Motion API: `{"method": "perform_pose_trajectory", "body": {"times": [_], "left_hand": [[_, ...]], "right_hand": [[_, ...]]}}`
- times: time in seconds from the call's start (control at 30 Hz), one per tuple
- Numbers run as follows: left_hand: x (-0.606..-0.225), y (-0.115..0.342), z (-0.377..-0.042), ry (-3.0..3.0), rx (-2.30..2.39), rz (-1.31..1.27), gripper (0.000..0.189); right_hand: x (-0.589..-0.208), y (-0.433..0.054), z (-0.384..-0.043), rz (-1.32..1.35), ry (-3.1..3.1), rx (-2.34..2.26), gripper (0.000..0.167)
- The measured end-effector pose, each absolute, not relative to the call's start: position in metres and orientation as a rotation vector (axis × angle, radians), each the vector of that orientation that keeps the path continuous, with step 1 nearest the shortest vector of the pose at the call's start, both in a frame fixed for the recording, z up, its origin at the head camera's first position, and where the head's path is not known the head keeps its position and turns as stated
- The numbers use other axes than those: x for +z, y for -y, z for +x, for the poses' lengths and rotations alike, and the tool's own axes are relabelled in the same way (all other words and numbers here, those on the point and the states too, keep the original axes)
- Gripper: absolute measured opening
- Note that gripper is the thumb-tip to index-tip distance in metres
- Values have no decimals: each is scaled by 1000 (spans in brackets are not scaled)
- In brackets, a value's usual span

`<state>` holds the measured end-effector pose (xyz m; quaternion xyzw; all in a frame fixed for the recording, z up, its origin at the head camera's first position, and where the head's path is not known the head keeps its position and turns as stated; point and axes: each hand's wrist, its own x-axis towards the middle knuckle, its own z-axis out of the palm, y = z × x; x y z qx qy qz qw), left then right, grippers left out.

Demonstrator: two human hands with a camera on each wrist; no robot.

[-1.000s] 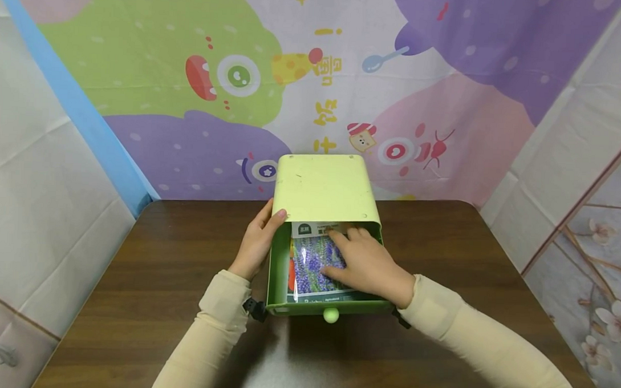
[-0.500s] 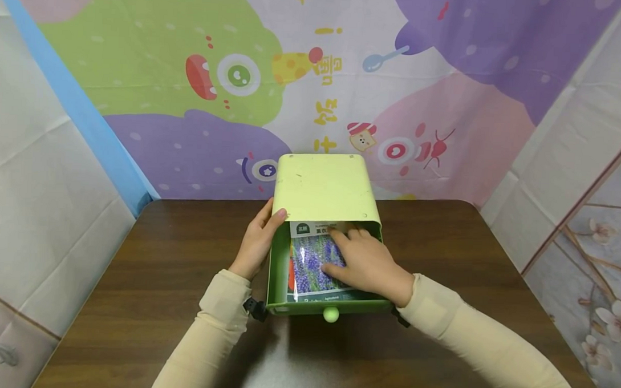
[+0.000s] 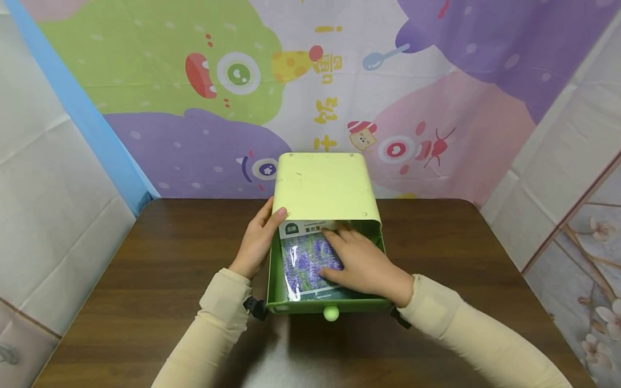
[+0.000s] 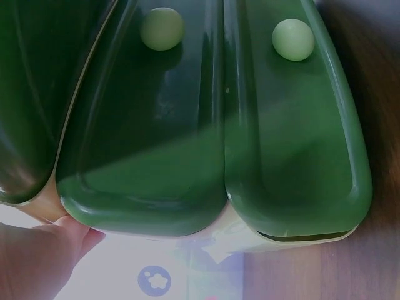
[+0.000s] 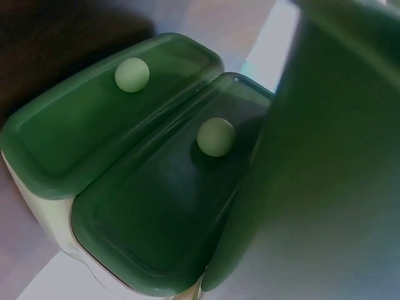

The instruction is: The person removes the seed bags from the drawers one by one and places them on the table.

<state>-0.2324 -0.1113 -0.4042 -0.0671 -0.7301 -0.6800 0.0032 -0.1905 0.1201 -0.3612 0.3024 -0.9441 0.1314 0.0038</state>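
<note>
A pale yellow-green desktop drawer cabinet (image 3: pixel 323 186) stands at the table's back. Its top green drawer (image 3: pixel 275 272) is pulled out. Inside lies a flower seed packet (image 3: pixel 308 259) with a lavender photo, its back end under the cabinet's top. My left hand (image 3: pixel 254 243) steadies the cabinet's left side, thumb at the top front corner. Reaching into the drawer, my right hand (image 3: pixel 364 264) touches the packet; its farther fingertips are hidden under the cabinet's top. In the left wrist view, part of the left hand (image 4: pixel 40 259) touches the cabinet's edge.
Below the pulled-out drawer are two shut lower drawers (image 4: pixel 150 125) with round knobs (image 4: pixel 294 39). The drawer's own knob (image 3: pixel 331 313) faces the person. Brown wooden table (image 3: pixel 432 244) surrounds the cabinet; a cartoon-print cloth (image 3: pixel 199 156) hangs close behind.
The packet has shifted left and tilted in the drawer, covering the red strip that showed at its left edge. My right hand has moved slightly with it. My left hand stays put.
</note>
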Motion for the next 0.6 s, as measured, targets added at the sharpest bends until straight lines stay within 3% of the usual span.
{"method": "perform_pose_trajectory", "body": {"times": [0.6], "left_hand": [[-403,109,-232,2269,-2142,-175,74]], "right_hand": [[-359,-125,-185,875,2916,715,67]]}}
